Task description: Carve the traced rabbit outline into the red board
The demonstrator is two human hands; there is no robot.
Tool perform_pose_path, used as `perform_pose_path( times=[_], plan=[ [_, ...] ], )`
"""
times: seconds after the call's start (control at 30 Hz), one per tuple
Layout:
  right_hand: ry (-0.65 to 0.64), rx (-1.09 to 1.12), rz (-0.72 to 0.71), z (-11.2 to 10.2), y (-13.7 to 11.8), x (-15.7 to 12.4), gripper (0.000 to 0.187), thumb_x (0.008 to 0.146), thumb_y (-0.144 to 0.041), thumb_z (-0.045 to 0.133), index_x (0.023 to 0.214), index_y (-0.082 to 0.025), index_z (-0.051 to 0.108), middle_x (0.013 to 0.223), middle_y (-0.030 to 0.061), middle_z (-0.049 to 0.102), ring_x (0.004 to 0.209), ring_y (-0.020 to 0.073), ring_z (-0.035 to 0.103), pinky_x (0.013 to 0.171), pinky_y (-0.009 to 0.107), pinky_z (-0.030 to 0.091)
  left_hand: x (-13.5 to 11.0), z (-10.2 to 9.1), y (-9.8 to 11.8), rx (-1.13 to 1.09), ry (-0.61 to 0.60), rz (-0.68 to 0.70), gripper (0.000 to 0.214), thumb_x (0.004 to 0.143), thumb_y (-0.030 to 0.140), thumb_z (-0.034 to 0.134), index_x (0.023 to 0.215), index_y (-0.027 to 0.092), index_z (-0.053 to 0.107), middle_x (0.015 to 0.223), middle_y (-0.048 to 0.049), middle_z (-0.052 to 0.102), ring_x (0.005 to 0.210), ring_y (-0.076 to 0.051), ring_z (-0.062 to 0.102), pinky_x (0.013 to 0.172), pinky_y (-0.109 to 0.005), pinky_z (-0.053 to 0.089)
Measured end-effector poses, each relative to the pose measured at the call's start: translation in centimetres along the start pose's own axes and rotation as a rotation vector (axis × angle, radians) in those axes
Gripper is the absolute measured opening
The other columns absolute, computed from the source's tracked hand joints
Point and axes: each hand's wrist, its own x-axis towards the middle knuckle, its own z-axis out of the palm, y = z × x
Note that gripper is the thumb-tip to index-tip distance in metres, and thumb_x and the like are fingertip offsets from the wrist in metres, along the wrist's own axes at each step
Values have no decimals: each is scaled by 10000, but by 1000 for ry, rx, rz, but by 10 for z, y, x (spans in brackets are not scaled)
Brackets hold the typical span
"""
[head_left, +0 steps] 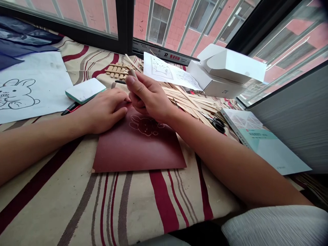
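A dark red sheet (139, 147) with a rabbit outline scratched into it lies on the striped cloth in front of me. My left hand (104, 111) rests flat on the sheet's upper left corner, fingers stretched out. My right hand (147, 97) is closed around a thin tool (133, 72) held upright, its tip hidden behind my fingers at the sheet's top edge, just above the rabbit outline (146, 125).
A rabbit drawing on white paper (28, 90), a white-and-green block (85, 90) and a pen (70, 108) lie at the left. Wooden sticks (191, 102), scissors (217, 124), a printed sheet (170, 73), a white box (222, 73) and a book (263, 143) lie at the right.
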Motion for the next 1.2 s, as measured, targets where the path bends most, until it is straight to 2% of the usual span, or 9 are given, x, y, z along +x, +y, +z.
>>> perform_pose_path(
  times=[0.2, 0.27, 0.43, 0.5, 0.7, 0.83, 0.9, 1.07, 1.2],
  plan=[
    [-327, 4, 32, -4, 4, -1, 411, 1100, -468, 553, 798, -228, 410, 559, -114, 306, 425, 15, 249, 417, 113, 211, 2, -9, 11, -62, -17, 10, 369, 983, 438, 406, 1061, 173, 650, 1297, -124, 691, 1257, -328, 599, 1182, -507, 475],
    [-241, -1, 27, -5, 7, 2, 396, 1116, -423, 534, 795, -228, 407, 563, -112, 318, 427, 21, 239, 415, 122, 213, 2, -8, 9, -44, -33, 17, 366, 970, 454, 411, 1042, 186, 650, 1248, -115, 698, 1241, -332, 604, 1178, -515, 478],
    [216, -23, -62, -7, 14, 10, 455, 1068, -420, 639, 733, -216, 409, 546, -103, 331, 464, 44, 294, 423, 137, 268, 1, -3, 3, 42, -35, -79, 433, 956, 452, 391, 1209, 179, 613, 1281, -127, 656, 1207, -322, 621, 1187, -498, 463],
    [245, -25, -36, -6, 13, 10, 470, 1072, -441, 619, 726, -218, 395, 542, -104, 320, 452, 41, 271, 417, 139, 254, 1, -3, 3, 49, -38, -77, 444, 980, 437, 377, 1243, 166, 610, 1298, -123, 648, 1227, -316, 617, 1205, -475, 444],
    [-197, 45, 72, -4, 1, -4, 366, 1150, -355, 454, 809, -231, 404, 559, -114, 292, 418, 32, 213, 405, 124, 206, 4, -7, 8, 18, -54, 23, 417, 988, 430, 358, 1051, 149, 659, 1245, -177, 686, 1204, -354, 627, 1125, -549, 501],
    [-329, 15, 69, -4, 5, -2, 386, 1137, -402, 469, 798, -230, 403, 580, -108, 278, 434, 25, 227, 414, 118, 197, 5, -8, 9, -28, -41, 40, 410, 995, 434, 358, 1067, 171, 664, 1341, -150, 684, 1259, -329, 607, 1164, -513, 489],
    [-252, -25, 37, -4, 8, 1, 388, 1110, -394, 543, 789, -224, 408, 599, -101, 312, 459, 23, 275, 437, 118, 229, 4, -8, 10, -18, -44, 35, 388, 983, 417, 373, 1069, 172, 662, 1312, -143, 685, 1236, -325, 612, 1164, -513, 489],
    [196, -165, -20, -3, 15, 11, 414, 1095, -347, 595, 752, -210, 407, 654, -74, 352, 535, 46, 323, 465, 157, 258, 2, -6, 10, 42, -56, -67, 445, 979, 427, 354, 1185, 135, 620, 1260, -186, 663, 1230, -352, 610, 1175, -562, 469],
    [242, -108, -43, -4, 14, 9, 444, 1109, -358, 581, 742, -215, 376, 634, -81, 299, 533, 50, 283, 449, 159, 246, 4, -5, 8, 32, -57, -61, 512, 956, 437, 365, 1233, 100, 633, 1294, -216, 655, 1255, -376, 607, 1183, -579, 457]
  ],
)
